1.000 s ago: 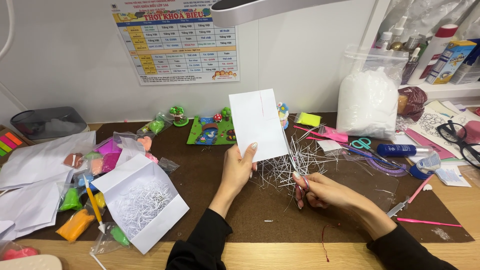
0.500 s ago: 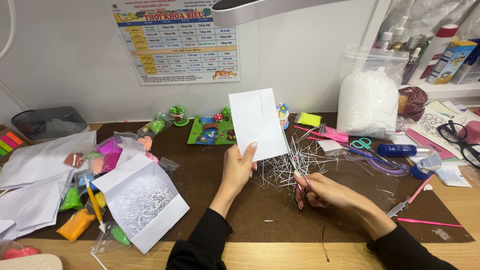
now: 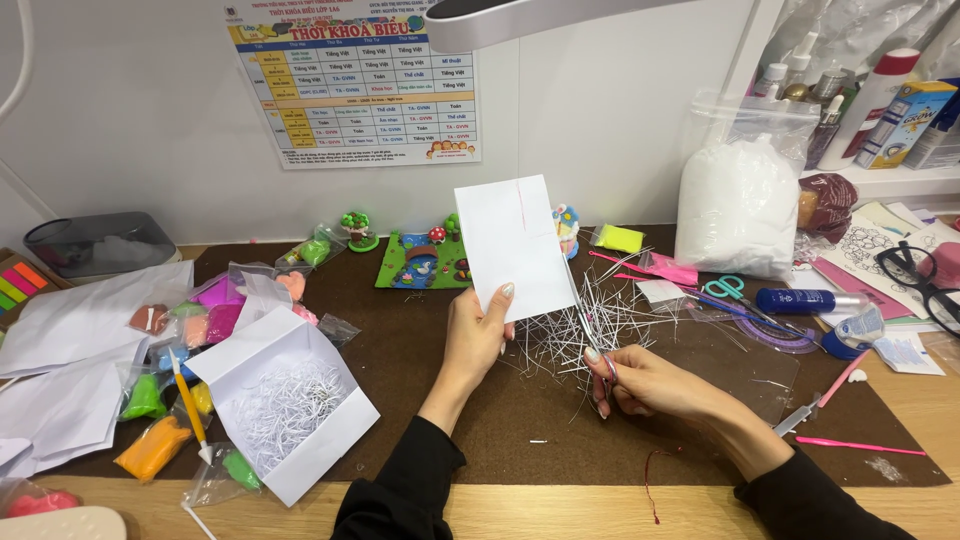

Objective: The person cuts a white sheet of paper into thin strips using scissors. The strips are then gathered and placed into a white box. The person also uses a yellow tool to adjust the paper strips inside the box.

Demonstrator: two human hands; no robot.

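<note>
Head view: left hand [image 3: 478, 335] holds paper [image 3: 514, 245] — right hand [image 3: 640, 380] scissors [image 3: 590, 325].

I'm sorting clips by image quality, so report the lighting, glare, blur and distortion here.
Head view: even, bright light from the overhead lamp head, soft shadows; no strong glare on the white paper sheet in the left hand; right hand and thin paper strips sharp; edges bow slightly with wide-angle distortion.

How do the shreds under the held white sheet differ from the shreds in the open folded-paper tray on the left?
The strips under the sheet are long, straight and scattered loose across the brown mat; those in the paper tray look finer, curled and gathered within its walls. The loose pile lies between the left hand and right hand; the tray sits untouched. Both are white paper.
</note>
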